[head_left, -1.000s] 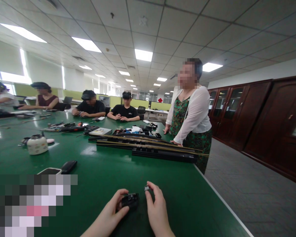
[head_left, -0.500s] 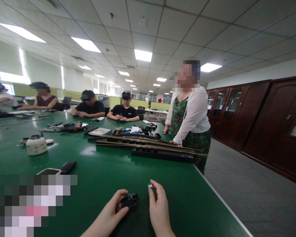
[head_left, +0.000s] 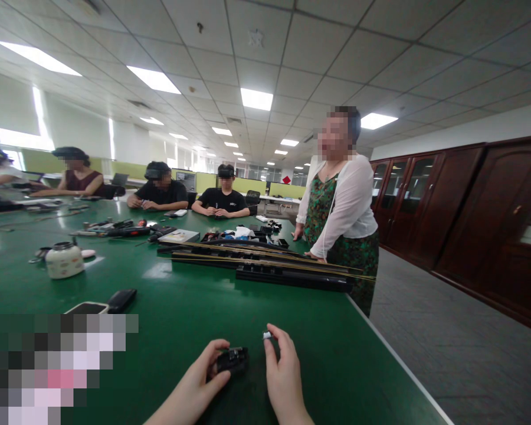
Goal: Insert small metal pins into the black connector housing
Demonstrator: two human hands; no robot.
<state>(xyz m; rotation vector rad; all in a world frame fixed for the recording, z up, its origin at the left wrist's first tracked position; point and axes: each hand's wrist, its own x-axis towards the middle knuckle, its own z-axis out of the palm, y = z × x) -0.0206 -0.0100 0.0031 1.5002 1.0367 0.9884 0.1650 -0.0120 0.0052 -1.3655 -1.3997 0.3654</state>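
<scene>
Thumb and fingers of my left hand [head_left: 207,372] are closed around a black housing-like part [head_left: 233,360], with some metallic detail along its top; its exact kind is unclear. To its right, my right hand [head_left: 282,363] pinches a small white and silvery piece [head_left: 266,334] between thumb and forefinger. That piece is too small to name and sits apart from the black part, with a narrow gap between them. Both hands are low over the green table [head_left: 230,313].
Long black rails with thin yellowish rods [head_left: 265,262] lie across the table ahead. A pale jar [head_left: 65,260] and a dark phone-like object [head_left: 121,300] are on the left. Tools and small parts lie farther back. A person [head_left: 340,200] stands at the right edge; several others sit opposite.
My right hand has moved slightly up and right, away from the black part, still pinching the small piece. The left hand keeps its hold almost unmoved.
</scene>
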